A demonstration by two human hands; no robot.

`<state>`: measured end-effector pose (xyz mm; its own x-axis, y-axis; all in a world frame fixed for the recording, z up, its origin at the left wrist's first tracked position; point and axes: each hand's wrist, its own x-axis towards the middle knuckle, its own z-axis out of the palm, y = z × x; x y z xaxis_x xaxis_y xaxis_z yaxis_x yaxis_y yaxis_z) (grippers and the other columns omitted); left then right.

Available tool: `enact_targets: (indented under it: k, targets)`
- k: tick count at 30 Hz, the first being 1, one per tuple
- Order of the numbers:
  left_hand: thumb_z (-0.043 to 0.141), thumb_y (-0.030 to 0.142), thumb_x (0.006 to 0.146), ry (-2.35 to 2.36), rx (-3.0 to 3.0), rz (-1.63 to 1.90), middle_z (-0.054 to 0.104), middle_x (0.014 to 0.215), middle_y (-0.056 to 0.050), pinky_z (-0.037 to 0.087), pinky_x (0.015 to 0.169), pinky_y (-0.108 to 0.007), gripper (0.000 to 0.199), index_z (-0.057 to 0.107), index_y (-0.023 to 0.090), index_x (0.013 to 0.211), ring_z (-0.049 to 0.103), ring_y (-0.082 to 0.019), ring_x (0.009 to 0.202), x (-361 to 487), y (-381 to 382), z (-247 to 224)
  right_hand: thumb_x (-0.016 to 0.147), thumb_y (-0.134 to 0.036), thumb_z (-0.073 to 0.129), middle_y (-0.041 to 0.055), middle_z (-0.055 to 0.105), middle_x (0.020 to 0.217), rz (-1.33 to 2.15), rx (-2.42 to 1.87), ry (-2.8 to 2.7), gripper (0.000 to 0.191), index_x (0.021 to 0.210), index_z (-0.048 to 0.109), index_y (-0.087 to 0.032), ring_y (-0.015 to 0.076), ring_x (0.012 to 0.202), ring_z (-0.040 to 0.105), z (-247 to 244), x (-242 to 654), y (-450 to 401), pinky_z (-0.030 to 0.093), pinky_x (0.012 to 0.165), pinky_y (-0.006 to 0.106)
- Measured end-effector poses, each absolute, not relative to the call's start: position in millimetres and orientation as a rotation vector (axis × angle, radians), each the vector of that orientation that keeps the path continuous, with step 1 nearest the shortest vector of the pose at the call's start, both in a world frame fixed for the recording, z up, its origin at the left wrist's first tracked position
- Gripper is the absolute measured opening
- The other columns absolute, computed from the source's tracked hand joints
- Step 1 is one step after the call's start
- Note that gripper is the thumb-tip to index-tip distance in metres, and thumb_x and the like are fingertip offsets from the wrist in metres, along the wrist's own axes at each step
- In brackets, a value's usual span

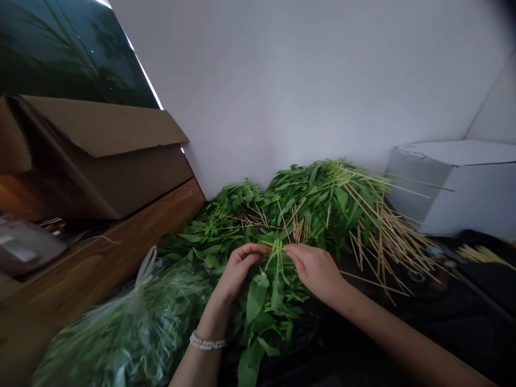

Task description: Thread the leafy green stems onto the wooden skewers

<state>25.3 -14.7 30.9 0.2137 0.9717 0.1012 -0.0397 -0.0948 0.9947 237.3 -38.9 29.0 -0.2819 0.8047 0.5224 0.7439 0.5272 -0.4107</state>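
Between my two hands a small bunch of leafy green stems (276, 257) sits on a thin bamboo skewer (366, 281), leaves hanging down. My left hand (241, 263), with a beaded bracelet at the wrist, pinches at the skewer's left end beside the stems. On the other side my right hand (312, 269) has thumb and fingers closed on the skewer, whose long end runs out behind the hand to the right. Below the hands lie more loose leafy stems (266, 322). The exact fingertip contact is partly hidden.
Behind my hands is a heap of skewered greens (322, 188), its bamboo sticks (395, 236) pointing right. A clear plastic bag of greens (141, 322) lies at left. An open cardboard box (133, 177) rests on a wooden surface (161, 215). At right stands a white box (479, 188).
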Motion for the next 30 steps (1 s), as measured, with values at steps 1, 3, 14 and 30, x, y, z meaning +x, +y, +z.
enact_targets:
  k: [1, 3, 14, 30]
  targets:
    - [0.062, 0.017, 0.072, 0.976, 1.407, 1.103, 0.073, 0.101, -0.008, 0.045, 0.090, -0.031, 0.016, 0.075, 0.017, 0.081, 0.064, -0.023, 0.096, 24, -15, 34, 0.095, -0.020, 0.043, 0.0026, 0.072, 0.099, 0.101, -1.265, -2.065, 0.026, 0.104, 0.067, -0.024, 0.0155, 0.086, 0.067, 29, 238, -38, 0.047, 0.074, 0.024]
    - [0.056, 0.014, 0.070, 0.943, 1.518, 1.036, 0.071, 0.103, -0.008, 0.043, 0.093, -0.033, 0.020, 0.074, 0.018, 0.077, 0.061, -0.026, 0.102, 22, -17, 39, 0.095, -0.020, 0.043, 0.0022, 0.072, 0.100, 0.093, -1.297, -2.060, 0.026, 0.104, 0.067, -0.025, 0.0156, 0.086, 0.067, 27, 240, -36, 0.047, 0.072, 0.024]
    - [0.060, 0.011, 0.066, 0.778, 1.881, 0.770, 0.061, 0.119, -0.010, 0.037, 0.101, -0.040, 0.037, 0.072, 0.019, 0.099, 0.052, -0.031, 0.115, 15, -26, 56, 0.096, -0.023, 0.042, 0.0016, 0.072, 0.099, 0.121, -1.375, -2.030, 0.026, 0.102, 0.067, -0.025, 0.0159, 0.088, 0.067, 23, 248, -27, 0.045, 0.074, 0.024]
    - [0.074, 0.030, 0.073, 1.139, 1.689, 1.138, 0.071, 0.084, -0.006, 0.047, 0.074, -0.028, 0.022, 0.075, 0.017, 0.090, 0.062, -0.019, 0.077, 20, -8, 27, 0.095, -0.026, 0.042, 0.0025, 0.072, 0.096, 0.010, -1.376, -1.923, 0.026, 0.103, 0.066, -0.024, 0.0181, 0.083, 0.067, 38, 267, -21, 0.044, 0.070, 0.026]
